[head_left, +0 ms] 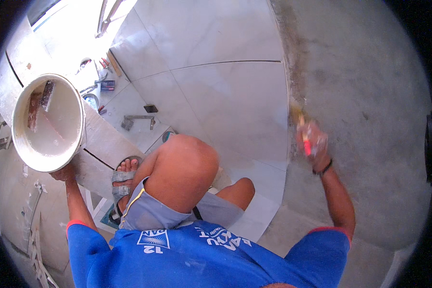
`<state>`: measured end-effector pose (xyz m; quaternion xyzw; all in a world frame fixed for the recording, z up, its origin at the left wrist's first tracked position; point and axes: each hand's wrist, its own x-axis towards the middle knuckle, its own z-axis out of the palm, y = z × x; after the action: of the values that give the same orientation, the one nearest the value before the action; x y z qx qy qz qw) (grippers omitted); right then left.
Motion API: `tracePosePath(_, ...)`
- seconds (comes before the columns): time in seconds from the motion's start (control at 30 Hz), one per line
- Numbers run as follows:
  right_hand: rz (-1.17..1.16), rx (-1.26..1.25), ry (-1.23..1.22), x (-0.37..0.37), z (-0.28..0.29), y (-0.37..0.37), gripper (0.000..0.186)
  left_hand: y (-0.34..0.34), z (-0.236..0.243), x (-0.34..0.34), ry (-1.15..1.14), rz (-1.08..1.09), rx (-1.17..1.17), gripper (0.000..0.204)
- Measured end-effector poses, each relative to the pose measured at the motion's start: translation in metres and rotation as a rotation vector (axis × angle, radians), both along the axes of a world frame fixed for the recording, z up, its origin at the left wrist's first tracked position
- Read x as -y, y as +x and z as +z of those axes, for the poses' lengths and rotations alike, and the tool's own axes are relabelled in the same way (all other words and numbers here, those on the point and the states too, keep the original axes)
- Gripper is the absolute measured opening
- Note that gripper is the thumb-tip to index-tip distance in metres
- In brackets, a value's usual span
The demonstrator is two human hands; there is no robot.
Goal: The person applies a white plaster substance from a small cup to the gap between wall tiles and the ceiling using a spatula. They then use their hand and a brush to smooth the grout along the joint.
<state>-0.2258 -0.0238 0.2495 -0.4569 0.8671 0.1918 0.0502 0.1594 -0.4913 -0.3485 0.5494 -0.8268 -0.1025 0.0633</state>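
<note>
While your right hand (315, 140) is closed around the handle of a brush (301, 120), its bristles sit at the border where the pale tiles (225, 96) meet the grey cement surface (365, 115). Both hand and brush are blurred, so you cannot tell whether the bristles touch. A dark band (323, 168) circles your right wrist. Your left hand (61, 174) is at the lower side of the white bucket (48, 166), mostly hidden behind it; whether its fingers grip the bucket you cannot tell. The bucket stands far to your left, over the long plank (98, 165), with whitish liquid (65, 120) and a reddish-brown piece (33, 111) inside. Your sandalled foot (122, 185) rests on the plank. Beyond it, a metal square (140, 117) lies near a small dark block (150, 109), with a blue box (107, 85) farther off.
</note>
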Motion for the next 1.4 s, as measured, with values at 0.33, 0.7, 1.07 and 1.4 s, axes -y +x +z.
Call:
tracePosePath(0.33,0.104,0.013,-0.293,0.061,0.012,-0.048,0.018,-0.011,0.011,0.013,0.093,0.07,0.003,0.059)
tracePosePath(0.7,0.007,-0.016,-0.294,0.03,0.013,-0.029,0.026,-0.019,0.015,0.018,0.084,0.051,-0.003,0.052)
tracePosePath(1.07,-0.254,-0.066,-0.047,-0.037,-0.004,0.058,0.016,-0.041,0.069,0.008,0.097,0.076,-0.079,0.045)
tracePosePath(1.4,0.015,-0.096,-0.152,-0.04,-0.009,0.026,0.018,-0.057,0.084,0.007,0.159,0.188,0.073,0.056)
